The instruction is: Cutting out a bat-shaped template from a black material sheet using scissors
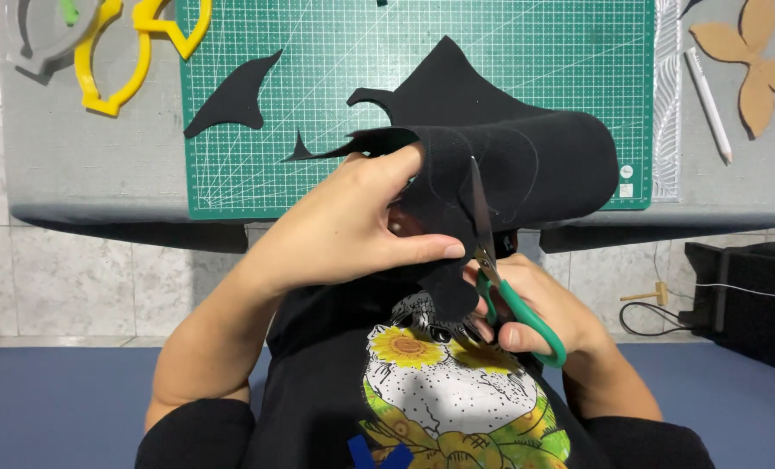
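Note:
My left hand [352,226] grips a large sheet of black felt [535,165], thumb on top and fingers behind, holding it curled up over the table edge. Faint traced lines show on the felt. My right hand [535,313] holds green-handled scissors [500,282]. Their blades point up and are closed into the felt near its lower edge, just right of my left thumb. Part of the felt hangs down in front of my shirt.
A green cutting mat [318,104] lies on the grey table [92,165], with black felt offcuts [231,91] on it. Yellow and grey curved templates [101,52] sit far left. A white pencil [709,104] and brown petal-shaped cardboard template [752,61] lie far right.

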